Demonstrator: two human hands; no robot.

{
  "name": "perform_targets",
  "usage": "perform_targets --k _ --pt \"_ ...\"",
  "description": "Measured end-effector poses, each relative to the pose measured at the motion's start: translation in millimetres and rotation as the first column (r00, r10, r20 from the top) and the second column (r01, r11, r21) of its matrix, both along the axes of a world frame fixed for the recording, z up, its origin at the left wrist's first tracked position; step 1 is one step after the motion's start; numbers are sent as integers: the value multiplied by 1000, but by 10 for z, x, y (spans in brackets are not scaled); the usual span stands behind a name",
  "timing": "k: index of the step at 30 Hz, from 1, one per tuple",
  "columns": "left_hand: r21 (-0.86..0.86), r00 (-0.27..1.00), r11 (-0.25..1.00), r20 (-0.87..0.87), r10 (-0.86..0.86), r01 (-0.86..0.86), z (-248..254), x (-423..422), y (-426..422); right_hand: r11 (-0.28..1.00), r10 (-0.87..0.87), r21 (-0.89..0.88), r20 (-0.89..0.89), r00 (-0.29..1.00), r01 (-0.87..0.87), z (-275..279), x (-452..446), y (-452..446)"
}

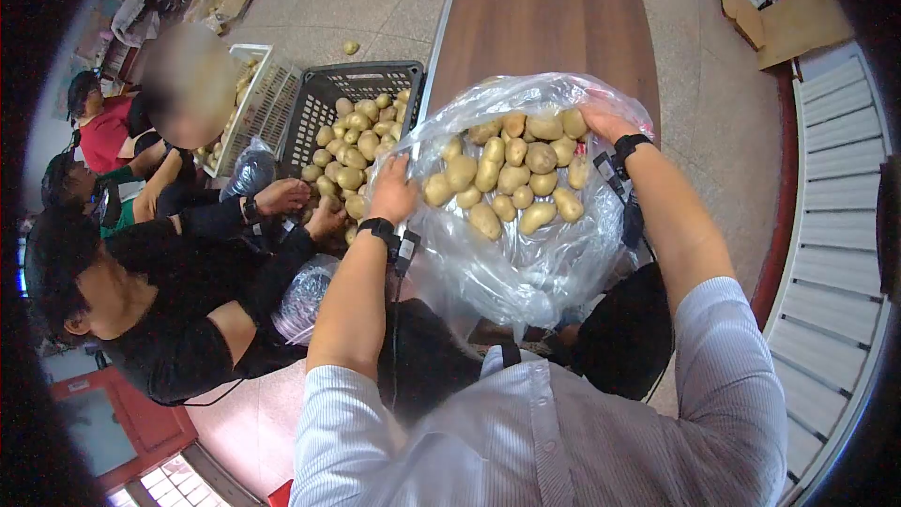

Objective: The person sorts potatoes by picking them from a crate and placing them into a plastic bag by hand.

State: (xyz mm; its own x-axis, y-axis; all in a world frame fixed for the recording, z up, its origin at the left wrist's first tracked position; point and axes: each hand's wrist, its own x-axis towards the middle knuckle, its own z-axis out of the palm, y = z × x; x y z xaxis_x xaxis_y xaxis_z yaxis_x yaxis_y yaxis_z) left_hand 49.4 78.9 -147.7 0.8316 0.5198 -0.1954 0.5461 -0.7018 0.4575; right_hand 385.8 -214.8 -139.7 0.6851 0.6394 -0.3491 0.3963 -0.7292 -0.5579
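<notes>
A large clear plastic bag (488,277) lies spread wide in front of me, with several potatoes (513,178) inside it. On its left edge, my left hand (392,192) is closed on the plastic. My right hand (606,120) grips the far right rim, with its fingers partly hidden by the film. Just left of my left hand stands a black plastic crate (310,103) holding many loose potatoes (361,136).
A brown wooden table (544,14) extends beyond the bag. At my left, a co-worker in black (178,305) has both hands (305,207) at the crate. Farther back are a white crate (267,84), other people, and a single potato (351,47) on the floor. A white radiator (835,225) lines the right wall.
</notes>
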Motion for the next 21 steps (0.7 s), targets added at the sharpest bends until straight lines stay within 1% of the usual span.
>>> perform_targets --k 2,3,5,6,8,9,10,11,12,13,14,15,16,17,18,19,20,21 --pt "52 1000 998 1 -20 20 78 15 -23 998 -4 61 -141 990 12 69 -61 -77" --pt "56 1000 998 10 -24 23 148 10 -56 998 -7 65 -133 991 16 125 -120 -90" --pt "-56 998 996 -8 63 -63 330 -11 -133 997 -23 70 74 997 17 244 -233 -99" --pt "-54 998 997 1 62 -62 375 -11 -151 997 -23 73 83 996 17 295 -333 -101" --pt "-18 991 994 76 109 -107 462 -14 -196 985 -122 153 283 951 81 376 -597 -126" --pt "-18 991 994 83 106 -104 513 -29 -240 975 -175 196 375 911 106 397 -717 -171" --pt "52 975 991 191 115 -127 562 -48 -288 933 -176 360 475 862 -7 422 -837 -215" --pt "120 947 980 300 117 -159 628 -55 -328 932 -178 363 485 856 -12 518 -979 -254" --pt "121 942 979 312 119 -164 712 -60 -359 924 -147 382 394 907 -16 660 -1157 -287" --pt "-20 923 983 340 179 -183 809 -67 -389 917 -108 399 299 948 -21 755 -1332 -330" --pt "-162 900 967 360 244 -198 908 -78 -420 916 -101 400 309 946 -33 769 -1491 -376" --pt "-162 893 965 371 254 -207 1033 -83 -468 931 -72 365 256 964 -28 754 -1642 -405" --pt "-288 846 935 428 320 -208 1151 -87 -516 944 -40 328 201 979 -28 743 -1769 -417" --pt "-409 788 890 472 395 -201 1220 -121 -520 943 -17 328 210 978 -54 738 -1868 -407" --pt "-493 765 860 503 403 -129 1191 -136 -467 940 22 333 161 987 -75 727 -1955 -380" --pt "-490 750 857 504 429 -161 1150 -227 -423 935 66 341 105 992 -98 699 -2079 -349" --pt "-732 703 674 428 568 -98 1314 -267 -519 938 98 319 137 986 -138 667 -2206 -389" --pt "-899 664 437 318 677 -15 1418 -322 -606 937 131 304 160 978 -175 627 -2343 -434"
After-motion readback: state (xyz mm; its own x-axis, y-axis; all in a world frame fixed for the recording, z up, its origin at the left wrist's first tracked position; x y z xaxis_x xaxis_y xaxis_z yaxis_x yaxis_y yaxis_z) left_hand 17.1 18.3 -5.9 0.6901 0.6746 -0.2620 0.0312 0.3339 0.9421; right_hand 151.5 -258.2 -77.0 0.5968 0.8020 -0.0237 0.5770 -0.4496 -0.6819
